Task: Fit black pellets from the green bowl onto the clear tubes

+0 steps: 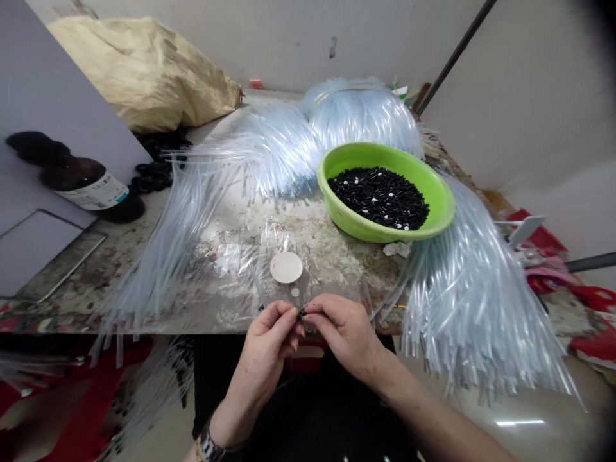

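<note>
My left hand (270, 341) and my right hand (345, 332) meet at the table's front edge, thumbs and forefingers pinched together. Between the fingertips shows a small black piece (301, 314), mostly covered, so its exact kind is unclear. Just beyond the hands sits a small white dish (286, 267), with a little white disc (295, 292) on the table in front of it. A clear tube ending in something dark lies close to my left knuckles. To the right, a green basin (440, 215) holds many short black pieces (380, 196) with some white bits among them.
Bundles of clear plastic tubes lie at left (173, 237), at the back (283, 147) and at right (476, 308), some hanging over the edge. A brown bottle (91, 183) stands at left near black coiled items (151, 176). A cream sack (144, 70) rests behind.
</note>
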The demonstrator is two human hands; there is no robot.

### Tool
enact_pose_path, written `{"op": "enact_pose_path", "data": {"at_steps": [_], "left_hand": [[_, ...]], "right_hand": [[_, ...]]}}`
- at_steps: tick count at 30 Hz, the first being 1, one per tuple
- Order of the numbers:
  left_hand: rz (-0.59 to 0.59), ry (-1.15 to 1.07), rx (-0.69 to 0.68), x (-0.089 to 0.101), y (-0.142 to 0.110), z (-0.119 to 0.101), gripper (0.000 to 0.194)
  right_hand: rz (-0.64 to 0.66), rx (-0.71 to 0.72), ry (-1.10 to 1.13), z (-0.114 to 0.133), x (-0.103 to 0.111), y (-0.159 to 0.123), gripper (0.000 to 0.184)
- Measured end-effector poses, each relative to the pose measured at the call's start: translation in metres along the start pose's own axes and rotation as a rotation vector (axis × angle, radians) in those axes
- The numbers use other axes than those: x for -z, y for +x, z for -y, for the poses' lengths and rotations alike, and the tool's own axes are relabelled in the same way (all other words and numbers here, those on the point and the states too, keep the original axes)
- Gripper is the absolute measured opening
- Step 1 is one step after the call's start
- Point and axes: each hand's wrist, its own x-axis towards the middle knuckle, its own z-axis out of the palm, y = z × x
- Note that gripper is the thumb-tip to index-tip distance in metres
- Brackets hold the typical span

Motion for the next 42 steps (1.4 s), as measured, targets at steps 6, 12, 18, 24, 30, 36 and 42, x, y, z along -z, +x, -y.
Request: {"op": "enact_pose_path", "data": {"at_steps": [6,12,18,24,30,36,42], "left_hand": [[0.003,-0.020,-0.021,0.003,0.002,0.000,0.032],[-0.043,-0.048,-0.083,0.004,0.005,0.002,0.031],[-0.096,-0.098,-0.098,0.002,0.002,0.001,0.034],[-0.091,-0.183,-0.082,0.000,0.000,-0.001,0.036],[-0.078,-0.203,-0.084,0.000,-0.002,0.002,0.034],[-0.051,-0.170,-0.071,0.002,-0.001,0.004,0.033],[-0.046,-0.181,-0.078,0.002,-0.001,0.004,0.032]], "right_hand": [[0.009,-0.011,-0.011,0.000,-0.002,0.003,0.011],[0.018,0.024,-0.086,0.004,-0.006,0.005,0.010],[-0.001,0.057,-0.112,0.007,-0.010,0.007,0.011],[0.003,0.047,-0.131,0.010,-0.015,0.005,0.010],[-0.003,0.021,-0.115,0.009,-0.017,0.003,0.013],[-0.001,0.028,-0.129,0.009,-0.016,0.002,0.014],[0.007,0.043,-0.145,0.009,-0.015,0.004,0.014]]}}
